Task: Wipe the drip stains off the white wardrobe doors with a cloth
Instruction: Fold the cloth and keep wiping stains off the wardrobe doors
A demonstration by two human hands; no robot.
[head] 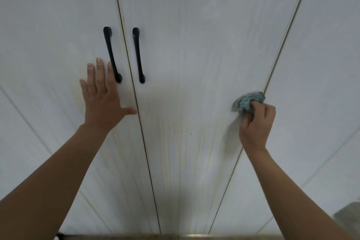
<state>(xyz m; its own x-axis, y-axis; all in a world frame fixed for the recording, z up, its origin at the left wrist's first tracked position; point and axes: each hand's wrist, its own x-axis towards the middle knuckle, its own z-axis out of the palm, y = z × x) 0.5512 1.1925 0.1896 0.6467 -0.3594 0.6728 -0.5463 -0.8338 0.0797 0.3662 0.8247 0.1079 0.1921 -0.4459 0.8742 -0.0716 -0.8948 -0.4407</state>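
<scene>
On door (194,45), drip stains (185,152) (vertical), cloth (247,101) bunched

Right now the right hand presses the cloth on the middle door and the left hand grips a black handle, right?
No. The head view shows the left hand flat on the left door beside the black handle, not gripping it. Rest stands.

Home, likely bedroom: white wood-grain wardrobe doors (194,45), paired black pull handles (138,54) just beside the fingertips (99,62) of the left hand (103,101).
</scene>
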